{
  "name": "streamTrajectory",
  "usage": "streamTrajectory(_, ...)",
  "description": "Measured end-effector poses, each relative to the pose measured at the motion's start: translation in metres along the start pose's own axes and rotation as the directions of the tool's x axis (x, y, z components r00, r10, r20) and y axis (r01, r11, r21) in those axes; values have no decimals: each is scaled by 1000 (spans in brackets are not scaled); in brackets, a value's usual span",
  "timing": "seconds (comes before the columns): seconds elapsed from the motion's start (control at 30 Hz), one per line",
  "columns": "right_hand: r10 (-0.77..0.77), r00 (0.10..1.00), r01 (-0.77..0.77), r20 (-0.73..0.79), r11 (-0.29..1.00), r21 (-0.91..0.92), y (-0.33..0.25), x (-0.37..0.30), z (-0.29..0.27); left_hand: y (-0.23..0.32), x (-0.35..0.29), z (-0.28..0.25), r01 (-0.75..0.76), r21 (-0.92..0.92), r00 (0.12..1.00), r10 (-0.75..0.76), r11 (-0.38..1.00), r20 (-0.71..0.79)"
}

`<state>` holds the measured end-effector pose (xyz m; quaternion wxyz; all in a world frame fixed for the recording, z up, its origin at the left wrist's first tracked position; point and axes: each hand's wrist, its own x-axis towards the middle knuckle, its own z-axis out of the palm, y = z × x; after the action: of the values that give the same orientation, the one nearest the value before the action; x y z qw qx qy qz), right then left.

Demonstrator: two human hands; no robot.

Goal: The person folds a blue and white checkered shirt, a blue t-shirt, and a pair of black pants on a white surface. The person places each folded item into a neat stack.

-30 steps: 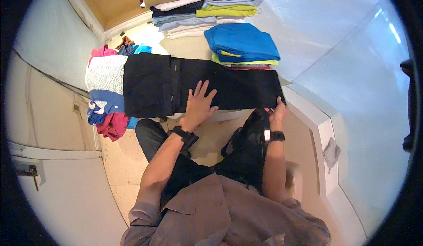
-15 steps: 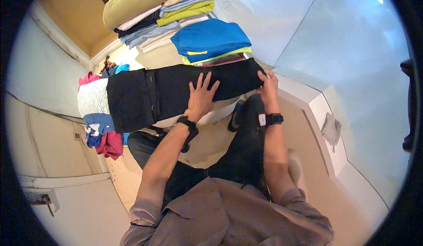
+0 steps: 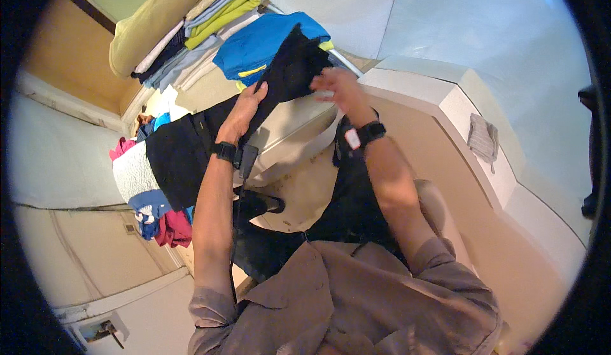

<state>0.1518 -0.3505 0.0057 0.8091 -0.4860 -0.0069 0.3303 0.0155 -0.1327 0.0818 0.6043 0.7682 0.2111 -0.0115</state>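
Note:
Long black trousers point(image 3: 184, 154) lie across the low surface in front of me, their far right end lifted and bunched over a blue folded cloth. My left hand point(image 3: 245, 108) is closed on the fabric near the middle of the length, thumb on top. Just beside the raised end is my right hand point(image 3: 340, 89), blurred by motion, its fingers apart and nothing seen in them. Under the left end of the trousers a white textured cloth point(image 3: 132, 169) sticks out.
Behind the trousers stand a blue folded cloth point(image 3: 254, 46) and a tall stack of folded cloths point(image 3: 210, 24). Blue and magenta clothes point(image 3: 173, 229) hang at the left. A white ledge point(image 3: 439, 88) bears a grey cloth point(image 3: 484, 139) at the right.
The trousers' right end, flat before, is now raised and crumpled toward the back. My left hand has gone from lying flat to gripping the fabric and moved left; my right hand has come off the end.

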Motion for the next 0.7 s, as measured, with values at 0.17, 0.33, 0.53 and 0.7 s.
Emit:
streamTrajectory(0.17, 278, 957, -290, 81, 919, 266, 76, 7, 20, -19, -3, 3, -246, 221, 969, 235, 944, 79)
streamTrajectory(0.33, -412, 878, 460, 243, 868, -189, 99, 25, 31, 2, -32, -3, -407, 500, 913, 322, 765, 250)
streamTrajectory(0.53, -227, 967, 164, 113, 900, 404, 58, 51, -12, -30, -47, 20, -513, 735, 854, 348, 443, 387)
streamTrajectory(0.7, -239, 971, 227, -8, 913, 338, 28, 71, -96, -65, -27, 75, -489, 820, 856, 342, 297, 387)
